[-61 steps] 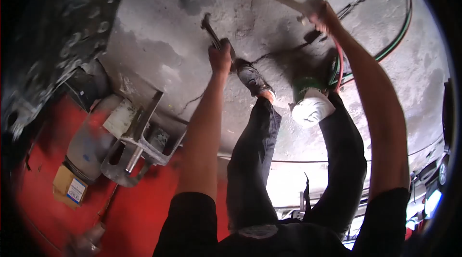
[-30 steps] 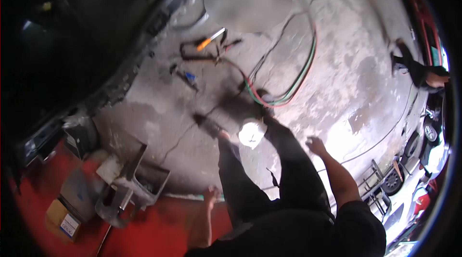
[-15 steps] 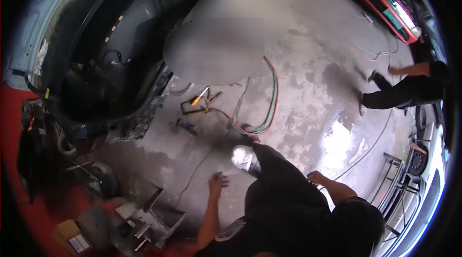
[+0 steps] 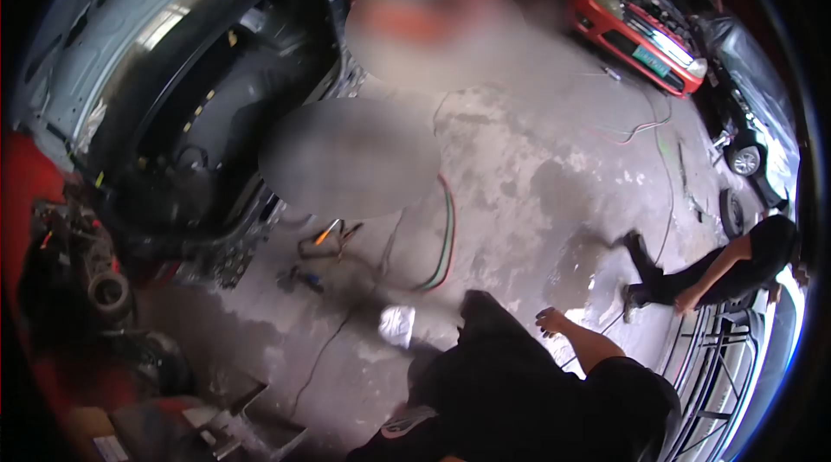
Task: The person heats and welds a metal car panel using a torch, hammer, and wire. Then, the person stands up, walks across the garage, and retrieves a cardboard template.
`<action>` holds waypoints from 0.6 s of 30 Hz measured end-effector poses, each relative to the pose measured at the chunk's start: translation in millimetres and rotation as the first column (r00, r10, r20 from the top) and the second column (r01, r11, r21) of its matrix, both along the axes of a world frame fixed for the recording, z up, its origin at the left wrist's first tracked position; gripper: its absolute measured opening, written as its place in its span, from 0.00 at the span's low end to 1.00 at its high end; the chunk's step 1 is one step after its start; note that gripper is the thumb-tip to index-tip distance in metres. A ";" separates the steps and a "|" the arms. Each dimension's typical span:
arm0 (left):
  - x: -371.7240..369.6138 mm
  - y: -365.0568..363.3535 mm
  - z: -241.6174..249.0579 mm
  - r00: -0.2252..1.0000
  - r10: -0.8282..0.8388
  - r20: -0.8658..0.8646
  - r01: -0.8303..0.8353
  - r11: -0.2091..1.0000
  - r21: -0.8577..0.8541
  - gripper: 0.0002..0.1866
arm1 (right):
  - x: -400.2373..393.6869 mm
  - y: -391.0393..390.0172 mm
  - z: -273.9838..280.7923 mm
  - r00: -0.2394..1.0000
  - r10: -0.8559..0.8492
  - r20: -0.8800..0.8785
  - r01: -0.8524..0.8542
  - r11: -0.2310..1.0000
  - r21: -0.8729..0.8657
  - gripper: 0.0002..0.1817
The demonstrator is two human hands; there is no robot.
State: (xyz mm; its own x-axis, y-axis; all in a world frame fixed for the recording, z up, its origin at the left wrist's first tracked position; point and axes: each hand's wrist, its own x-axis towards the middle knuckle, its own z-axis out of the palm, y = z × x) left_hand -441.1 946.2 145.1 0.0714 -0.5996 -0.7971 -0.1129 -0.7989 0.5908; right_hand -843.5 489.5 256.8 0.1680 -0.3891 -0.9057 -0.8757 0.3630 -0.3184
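My right hand [image 4: 550,322] hangs low at my side above the concrete floor, its fingers loosely bent and apart, with nothing visible in it. My left hand is out of view. Below me, my dark-clothed leg [image 4: 485,324] stretches forward. A bright white crumpled-looking piece [image 4: 396,325] lies on the floor near it. Farther ahead lie an orange-handled tool [image 4: 326,233], a blue tool-like item [image 4: 307,279] too small to name, and a red and green twin hose [image 4: 447,241].
An open car trunk [image 4: 216,116] fills the left. A red car [image 4: 636,38] with its hood up stands at the far right. Another person [image 4: 718,267] walks at right, near a metal rack [image 4: 714,358]. Metal parts [image 4: 251,410] and a box [image 4: 95,436] sit at lower left.
My view has shifted, showing more of the far floor and red car. My left hand has left the view. The other person has moved lower in the view, arm now swung downward.
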 end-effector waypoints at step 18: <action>95.3 -331.8 118.7 0.710 0.704 0.029 -0.705 0.708 0.040 0.12 | -85.7 -317.1 -151.5 0.715 0.639 -0.284 -0.444 0.100 -0.891 0.18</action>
State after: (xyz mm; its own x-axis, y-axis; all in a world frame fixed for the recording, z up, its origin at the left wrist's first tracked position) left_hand -345.8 614.4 263.9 0.4668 -0.3358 -0.8182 0.4875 -0.6742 0.5548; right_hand -929.2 172.5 105.3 0.7826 -0.6222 -0.0228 -0.6147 -0.7663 -0.1872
